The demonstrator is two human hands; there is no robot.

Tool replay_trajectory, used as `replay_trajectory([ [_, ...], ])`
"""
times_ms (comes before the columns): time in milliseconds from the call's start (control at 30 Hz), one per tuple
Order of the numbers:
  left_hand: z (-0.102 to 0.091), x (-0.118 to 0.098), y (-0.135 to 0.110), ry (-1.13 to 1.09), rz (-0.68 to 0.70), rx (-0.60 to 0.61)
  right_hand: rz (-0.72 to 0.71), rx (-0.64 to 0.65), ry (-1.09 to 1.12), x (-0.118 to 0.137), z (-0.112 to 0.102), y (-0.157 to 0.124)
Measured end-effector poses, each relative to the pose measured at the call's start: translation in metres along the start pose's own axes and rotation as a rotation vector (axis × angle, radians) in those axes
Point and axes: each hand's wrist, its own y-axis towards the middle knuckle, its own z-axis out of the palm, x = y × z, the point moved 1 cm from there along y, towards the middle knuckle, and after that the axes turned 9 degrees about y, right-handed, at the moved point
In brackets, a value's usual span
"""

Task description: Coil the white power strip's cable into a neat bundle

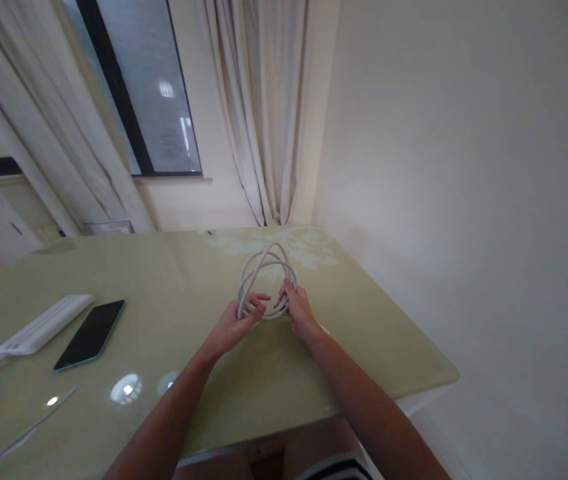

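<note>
A white cable, wound into several loose loops, is held up over the table between both hands. My left hand grips the left side of the coil, with its thumb and some fingers reaching toward the middle of the loops. On the right side of the coil, my right hand is closed around the strands. A small white piece shows beside my right wrist; whether it is the cable's end I cannot tell.
The glossy greenish table has its right edge near a pale wall. To the left lie a black phone and a long white power strip. A thin white cord runs along the near left. Curtains hang behind.
</note>
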Motion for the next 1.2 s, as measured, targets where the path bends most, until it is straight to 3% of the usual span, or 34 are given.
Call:
replay_trajectory([
  [133, -0.006, -0.002, -0.001, -0.003, 0.022, 0.104, -0.024, -0.017, -0.002, 0.004, 0.001, -0.001],
  [433, -0.005, -0.007, -0.011, -0.192, -0.136, 0.451, -0.084, 0.080, -0.169, 0.001, -0.002, 0.004],
  [633, 0.001, 0.000, -0.010, -0.504, -0.190, 0.329, -0.010, 0.084, -0.187, 0.007, -0.004, 0.006],
  [733, -0.007, -0.003, -0.014, -0.695, -0.188, 0.359, 0.127, 0.099, -0.170, 0.008, -0.003, 0.006],
  [833, -0.012, -0.003, -0.015, -0.869, -0.215, 0.404, 0.201, 0.196, -0.182, 0.009, -0.002, 0.003],
  [933, -0.009, 0.005, -0.012, -1.037, -0.148, 0.360, 0.219, 0.309, -0.296, 0.009, 0.001, -0.002],
  [1033, -0.002, 0.018, -0.010, -1.056, -0.049, 0.321, 0.241, 0.366, -0.430, 0.008, 0.005, -0.008],
  [1200, -0.003, 0.023, -0.012, -0.904, -0.048, 0.320, 0.174, 0.361, -0.513, 0.006, 0.007, -0.012],
])
